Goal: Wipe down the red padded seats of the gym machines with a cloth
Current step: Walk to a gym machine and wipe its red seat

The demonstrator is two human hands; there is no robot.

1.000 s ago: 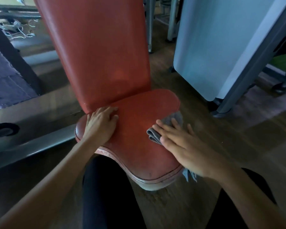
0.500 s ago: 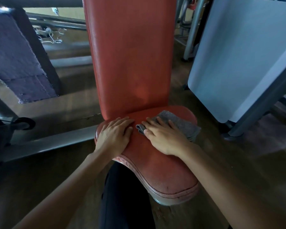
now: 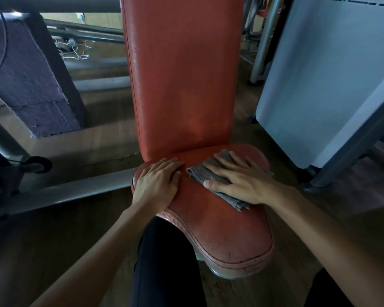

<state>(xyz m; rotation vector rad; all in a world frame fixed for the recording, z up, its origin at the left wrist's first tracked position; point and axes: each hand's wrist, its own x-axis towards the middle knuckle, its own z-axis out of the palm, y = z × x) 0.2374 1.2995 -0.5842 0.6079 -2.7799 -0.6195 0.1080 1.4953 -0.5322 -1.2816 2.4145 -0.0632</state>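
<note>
1. Nearest the camera, a leg in black trousers [image 3: 164,264] stands against the front left edge of the red seat pad [image 3: 228,235]. A second dark-clad leg shows at the bottom right corner of the view.
2. The seat pad's front half is bare. Its surface looks scuffed, with piped stitching along the rim.
3. The left hand [image 3: 157,182] lies flat on the rear left corner of the seat pad, fingers straight and close together, holding nothing.
4. The right hand [image 3: 237,180] lies flat on the rear right part of the seat pad, fingers spread, pressing down on the grey cloth [image 3: 198,175]. No finger curls round the cloth.
5. The cloth is crumpled and lies across the rear middle of the seat pad, under the right palm. One end protrudes toward the left hand, just short of its fingers; the other end sticks out below the right wrist.
6. The two hands are side by side, near each other but not touching.
7. The red backrest [image 3: 182,74] rises upright from the rear edge of the seat pad.
8. Left of the seat, a grey metal beam [image 3: 64,193] runs along the wooden floor [image 3: 319,207], with a small black wheel [image 3: 34,167] above it.
9. Farther left stands a dark carpeted block [image 3: 29,85]. To the right stands a pale panel [image 3: 319,85] on a grey frame.
</note>
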